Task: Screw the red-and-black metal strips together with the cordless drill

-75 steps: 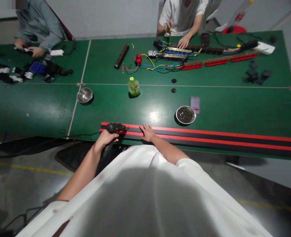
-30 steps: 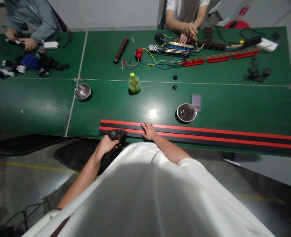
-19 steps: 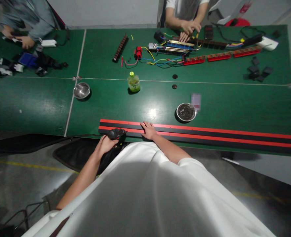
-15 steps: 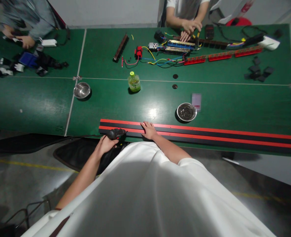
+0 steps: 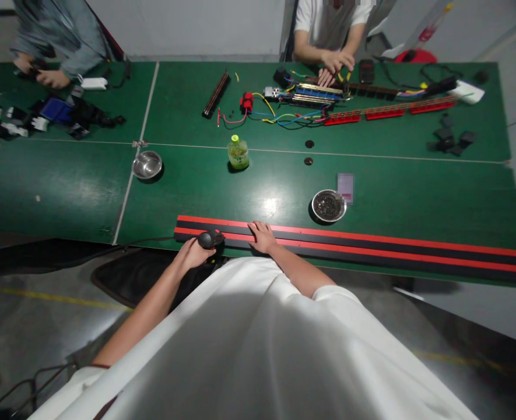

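Observation:
My left hand (image 5: 194,254) is closed around a black power screwdriver (image 5: 209,238) over the left end of the long red-and-black strips (image 5: 371,244). The tool stands more or less upright, and its tip is hidden beneath its body. A dark cable trails from it to the left. Fingers spread, my right hand (image 5: 263,236) lies flat on the strips a little to the right of the screwdriver. The strips run side by side along the near table edge. Beyond my right hand sits a metal bowl (image 5: 329,220) with small dark screws or similar parts inside.
On the green table (image 5: 188,186) stand an empty metal bowl (image 5: 147,165) and a bottle of green drink (image 5: 238,154). Across the table, a person's hands (image 5: 334,64) work among wired circuit strips (image 5: 314,93). Another person's hands (image 5: 52,77) are at the far left, near dark connectors.
The screwdriver has swung from a slanted position, its tip showing to the right, to a more upright one. My left hand moved slightly right; my right hand stays on the strips.

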Demonstrator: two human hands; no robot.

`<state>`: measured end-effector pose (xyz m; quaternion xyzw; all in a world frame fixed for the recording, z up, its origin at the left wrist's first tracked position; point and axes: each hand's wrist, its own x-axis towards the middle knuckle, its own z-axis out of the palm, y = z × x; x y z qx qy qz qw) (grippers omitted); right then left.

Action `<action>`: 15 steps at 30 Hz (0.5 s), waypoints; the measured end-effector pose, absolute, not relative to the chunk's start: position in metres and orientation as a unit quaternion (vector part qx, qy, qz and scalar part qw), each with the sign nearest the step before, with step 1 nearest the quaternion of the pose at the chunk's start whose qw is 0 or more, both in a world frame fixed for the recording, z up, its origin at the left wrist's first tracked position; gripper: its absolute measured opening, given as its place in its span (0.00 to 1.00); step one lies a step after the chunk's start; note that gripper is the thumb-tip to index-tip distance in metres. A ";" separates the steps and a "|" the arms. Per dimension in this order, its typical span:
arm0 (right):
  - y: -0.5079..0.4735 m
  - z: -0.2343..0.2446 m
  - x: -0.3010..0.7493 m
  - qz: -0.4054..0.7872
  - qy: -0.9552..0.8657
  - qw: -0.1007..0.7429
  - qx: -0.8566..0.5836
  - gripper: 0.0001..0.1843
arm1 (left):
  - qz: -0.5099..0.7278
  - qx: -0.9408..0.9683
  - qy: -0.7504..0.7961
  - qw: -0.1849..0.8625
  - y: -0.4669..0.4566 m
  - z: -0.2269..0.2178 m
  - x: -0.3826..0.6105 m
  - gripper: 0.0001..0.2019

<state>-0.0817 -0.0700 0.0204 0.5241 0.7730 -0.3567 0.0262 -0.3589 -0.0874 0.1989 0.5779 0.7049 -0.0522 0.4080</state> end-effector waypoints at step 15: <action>-0.071 0.021 -0.081 -0.356 0.775 0.021 0.522 0.46 | -0.027 0.552 0.721 0.417 -0.093 0.192 -0.365 0.08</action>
